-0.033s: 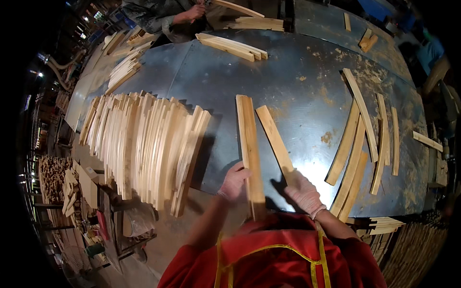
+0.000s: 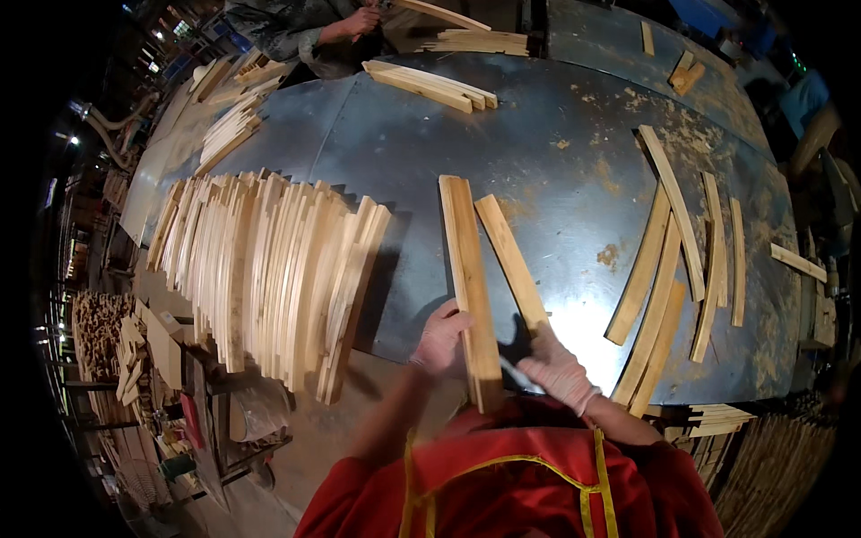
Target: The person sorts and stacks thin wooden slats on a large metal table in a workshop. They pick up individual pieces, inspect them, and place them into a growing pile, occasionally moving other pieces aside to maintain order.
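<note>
My gloved left hand (image 2: 441,337) is closed around the left edge of a long wooden strip (image 2: 468,287). The strip slants up from the front of my red apron over the metal table, and a lengthwise line runs along it. My gloved right hand (image 2: 560,375) is right of this strip, fingers curled and slightly blurred. A thin pale object (image 2: 515,370) juts left from those fingers; its kind is too smeared to tell. Another wooden strip (image 2: 511,260) lies tilted on the table, its near end meeting the right hand's fingertips.
To the left, a wide row of wooden strips (image 2: 269,278) lies side by side. Several loose strips (image 2: 647,260) cross each other at the right on the metal table (image 2: 538,134). Farther back lies a small bundle (image 2: 430,85), near another person's hand (image 2: 363,21). Sawdust patches dot the table.
My right hand has shifted slightly left and toward me, back along the tilted strip. The thin pale object now shows beside its fingers. My left hand stays on its strip.
</note>
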Available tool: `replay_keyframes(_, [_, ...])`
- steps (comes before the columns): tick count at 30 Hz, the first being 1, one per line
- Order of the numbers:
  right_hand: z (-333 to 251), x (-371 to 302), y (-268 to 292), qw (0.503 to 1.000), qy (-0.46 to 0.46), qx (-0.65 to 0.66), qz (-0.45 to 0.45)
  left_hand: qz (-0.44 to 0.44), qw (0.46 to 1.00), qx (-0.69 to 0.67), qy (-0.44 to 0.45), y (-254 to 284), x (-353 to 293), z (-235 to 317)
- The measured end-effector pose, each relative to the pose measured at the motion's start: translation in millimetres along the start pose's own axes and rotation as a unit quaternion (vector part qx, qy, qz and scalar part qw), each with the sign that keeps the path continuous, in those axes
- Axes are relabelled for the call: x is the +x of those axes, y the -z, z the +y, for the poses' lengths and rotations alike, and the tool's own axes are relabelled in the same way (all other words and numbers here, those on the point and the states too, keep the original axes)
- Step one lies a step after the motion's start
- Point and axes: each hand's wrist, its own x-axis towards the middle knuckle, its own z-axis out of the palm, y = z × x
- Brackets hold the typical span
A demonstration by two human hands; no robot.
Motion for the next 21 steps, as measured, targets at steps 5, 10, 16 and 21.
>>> replay_keyframes(5, [-5.5, -1.3, -37.1, 0.983, -0.078, 0.065, -0.15, 0.08, 0.992, -0.08, -0.061, -38.5, 18.3, -32.0])
replay_keyframes(10, [29.6, -5.8, -20.0, 0.777, -0.116, 0.584, -0.205, 0.094, 0.994, 0.051, -0.033, 2.2, 12.6, -16.6])
replay_keyframes(16, [31.2, -16.1, -22.6, 0.831, -0.114, 0.512, -0.186, 0.293, 0.578, 0.721, -0.245, 103.6, -48.5, 9.9])
replay_keyframes(21, [25.1, -22.4, -47.1, 0.857, -0.142, 0.465, -0.172, 0.381, 0.385, 0.822, -0.177, 198.1, -93.7, 30.1])
